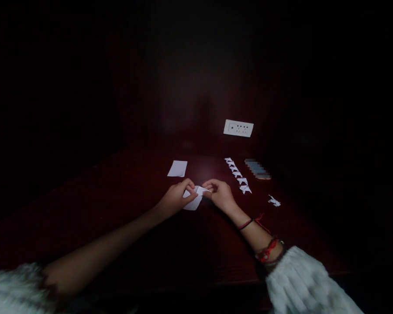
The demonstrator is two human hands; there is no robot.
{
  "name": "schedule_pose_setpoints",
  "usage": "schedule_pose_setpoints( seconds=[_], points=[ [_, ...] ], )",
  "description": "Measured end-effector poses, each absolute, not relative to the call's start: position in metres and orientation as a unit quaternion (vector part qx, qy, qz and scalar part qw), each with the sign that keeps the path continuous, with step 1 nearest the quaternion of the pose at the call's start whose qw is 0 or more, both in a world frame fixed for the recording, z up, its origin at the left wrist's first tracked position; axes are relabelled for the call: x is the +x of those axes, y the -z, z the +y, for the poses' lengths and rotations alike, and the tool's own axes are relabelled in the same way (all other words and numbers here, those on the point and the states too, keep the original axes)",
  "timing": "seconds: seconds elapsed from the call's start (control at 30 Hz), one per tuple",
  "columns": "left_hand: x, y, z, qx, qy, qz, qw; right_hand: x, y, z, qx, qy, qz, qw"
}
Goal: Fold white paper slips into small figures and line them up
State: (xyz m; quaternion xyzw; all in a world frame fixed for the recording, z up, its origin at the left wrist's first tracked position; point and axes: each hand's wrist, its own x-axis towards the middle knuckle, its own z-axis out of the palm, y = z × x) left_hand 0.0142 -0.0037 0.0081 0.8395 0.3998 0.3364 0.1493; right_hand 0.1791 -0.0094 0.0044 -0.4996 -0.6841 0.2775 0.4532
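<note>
Between both hands is a white sheet of paper (192, 204), partly folded, its lower part hanging toward me. My left hand (177, 196) pinches the paper's left and upper edge between thumb and fingers. On the other side my right hand (221, 194) is closed on the upper right part, thumb below and fingertips above. Just beyond my left hand lies a flat white stack or sheet of paper (177, 168). To the right, a slanting row of several small folded paper pieces (236, 173) rests on the table.
A phone (258, 169), its screen blurred out, lies right of the folded row. Nearer me is a small crumpled or torn white paper scrap (274, 200). A white wall socket (238, 128) sits above the dark red table (124, 192). The surroundings are very dark.
</note>
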Motion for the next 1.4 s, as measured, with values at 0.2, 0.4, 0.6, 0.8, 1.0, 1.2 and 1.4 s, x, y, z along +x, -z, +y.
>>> schedule_pose_setpoints(
  seconds=[0.2,0.4,0.6,0.8,1.0,1.2,1.4],
  points=[
    [0.016,-0.015,-0.008,0.853,-0.358,0.376,0.052,0.174,-0.011,-0.020,-0.493,-0.211,-0.699,0.473],
    [0.015,-0.014,-0.008,0.854,-0.376,0.358,0.033,0.170,-0.010,-0.019,-0.483,-0.216,-0.706,0.471],
    [0.015,-0.017,-0.008,0.867,-0.355,0.347,0.047,0.171,-0.013,-0.022,-0.457,-0.185,-0.725,0.481],
    [0.018,-0.017,-0.011,0.857,-0.372,0.356,0.042,0.172,-0.017,-0.024,-0.465,-0.130,-0.744,0.462],
    [0.016,-0.012,-0.007,0.848,-0.374,0.374,0.027,0.170,-0.014,-0.022,-0.478,-0.149,-0.702,0.507],
    [0.012,-0.009,-0.004,0.854,-0.357,0.378,0.007,0.170,-0.006,-0.014,-0.484,-0.259,-0.642,0.535],
    [0.014,-0.011,-0.003,0.869,-0.347,0.351,0.038,0.167,-0.001,-0.012,-0.464,-0.362,-0.583,0.561]
  ],
)
